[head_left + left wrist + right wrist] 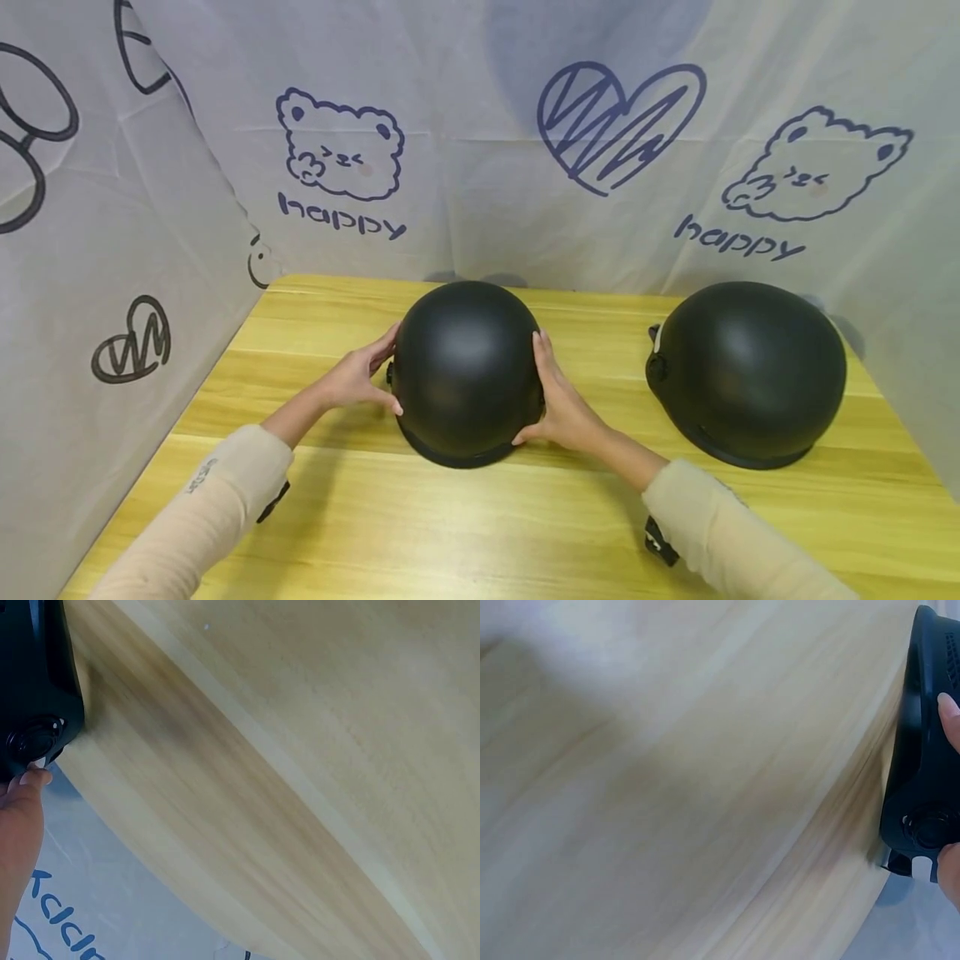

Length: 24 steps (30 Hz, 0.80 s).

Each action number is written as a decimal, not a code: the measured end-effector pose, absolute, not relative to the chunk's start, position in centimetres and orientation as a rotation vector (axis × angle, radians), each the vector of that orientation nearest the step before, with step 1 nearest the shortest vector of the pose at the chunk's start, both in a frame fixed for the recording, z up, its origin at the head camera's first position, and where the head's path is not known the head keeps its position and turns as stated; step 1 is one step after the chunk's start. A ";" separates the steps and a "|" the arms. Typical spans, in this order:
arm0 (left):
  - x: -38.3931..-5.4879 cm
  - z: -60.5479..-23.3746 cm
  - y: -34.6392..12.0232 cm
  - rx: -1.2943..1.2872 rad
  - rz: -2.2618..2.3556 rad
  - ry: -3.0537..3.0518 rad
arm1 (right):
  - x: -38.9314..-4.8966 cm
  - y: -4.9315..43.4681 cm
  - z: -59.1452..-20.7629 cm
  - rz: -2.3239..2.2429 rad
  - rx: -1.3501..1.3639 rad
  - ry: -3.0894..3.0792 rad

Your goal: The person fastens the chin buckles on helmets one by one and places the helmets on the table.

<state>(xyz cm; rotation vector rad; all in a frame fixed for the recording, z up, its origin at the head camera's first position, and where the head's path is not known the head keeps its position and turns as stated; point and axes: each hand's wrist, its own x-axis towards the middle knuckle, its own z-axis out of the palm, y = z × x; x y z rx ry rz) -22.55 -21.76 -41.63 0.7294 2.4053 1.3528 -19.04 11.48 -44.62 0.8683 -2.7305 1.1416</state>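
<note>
A matte black helmet [467, 367] sits dome up on the table [450, 533], between both hands. On its left side the left hand [354, 379] grips it, thumb at the front and fingers toward the back. The right hand [566, 410] holds the opposite side, fingers along the shell and thumb low by the front rim. In the left wrist view, fingertips [34, 777] touch the helmet [34, 667] beside a round black knob [36, 739]. The right wrist view shows a similar knob [932, 827] on the helmet's side, with fingertips [948, 705] against the shell.
A second black helmet [750, 371] stands at the right of the table, a light strap piece [657, 339] at its left edge. White cloth [480, 183] with drawn hearts, bears and the word "happy" hangs behind the table and along its sides.
</note>
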 end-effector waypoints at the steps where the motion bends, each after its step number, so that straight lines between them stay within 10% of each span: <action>1: -22.7 -41.6 -21.8 0.726 1.346 2.407 | -19.1 11.4 -44.6 1.141 0.865 -2.733; 24: -22.4 -39.8 -21.8 0.654 1.016 2.596 | -19.2 11.2 -43.4 1.079 0.864 -2.829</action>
